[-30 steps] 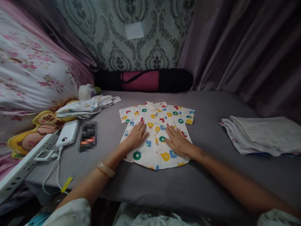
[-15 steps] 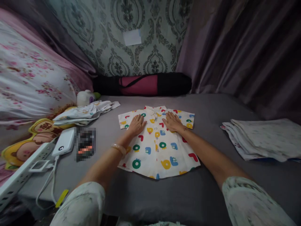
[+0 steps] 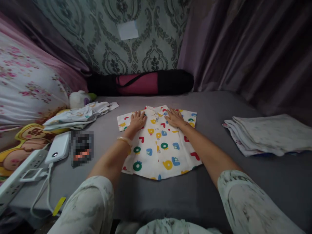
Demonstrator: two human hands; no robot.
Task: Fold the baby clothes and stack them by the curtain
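Observation:
A small white shirt (image 3: pixel 158 146) printed with coloured letters lies flat and face up on the grey bed (image 3: pixel 207 107). My left hand (image 3: pixel 136 119) rests palm down on its left shoulder, fingers spread, just beside the collar. My right hand (image 3: pixel 174 117) lies flat on the right shoulder in the same way, fingers apart. Neither hand grips the cloth. A pale bangle (image 3: pixel 124 139) sits on my left wrist.
A stack of folded white cloths (image 3: pixel 268 135) lies at the right. A crumpled garment (image 3: pixel 78 113), a plush toy (image 3: pixel 78 99), a white power bank (image 3: pixel 57 151) with cable and a power strip (image 3: pixel 19 170) are at the left. A black and pink roll bag (image 3: pixel 141 83) lies along the wall.
Both hands slid up the shirt from its middle to the shoulders by the collar, staying flat. The camera leaned forward and lower.

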